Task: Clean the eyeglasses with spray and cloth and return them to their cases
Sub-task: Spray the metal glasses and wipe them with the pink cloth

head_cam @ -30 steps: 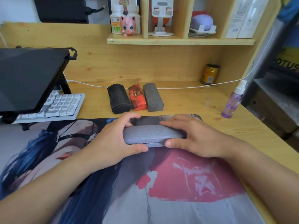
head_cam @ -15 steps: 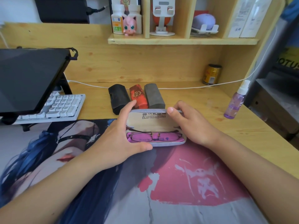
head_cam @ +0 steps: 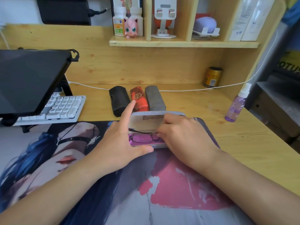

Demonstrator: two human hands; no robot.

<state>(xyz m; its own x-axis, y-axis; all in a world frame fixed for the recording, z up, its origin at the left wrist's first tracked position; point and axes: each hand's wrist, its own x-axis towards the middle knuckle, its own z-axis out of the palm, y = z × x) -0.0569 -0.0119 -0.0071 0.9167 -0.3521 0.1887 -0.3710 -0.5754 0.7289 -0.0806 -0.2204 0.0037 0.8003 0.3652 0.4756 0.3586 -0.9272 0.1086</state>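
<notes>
Wooden desk (head_cam: 186, 103) with a printed desk mat (head_cam: 162, 192) across its front. Open grey glasses case (head_cam: 146, 122) sits at the mat's rear edge, lid up. Eyeglasses (head_cam: 142, 137) lie inside on a pink lining. Left hand (head_cam: 118, 143) braces the case's left end: thumb along the front edge, index finger straight up beside the lid, spread wide. Right hand (head_cam: 183, 135) is over the case's right half, fingertips curled down onto the frame; a firm pinch cannot be told. Just behind the case, 3 closed cases side by side: black case (head_cam: 119, 99), red case (head_cam: 139, 99), grey case (head_cam: 154, 98). Spray bottle (head_cam: 236, 106) stands well right. Keyboard (head_cam: 60, 108) left.
</notes>
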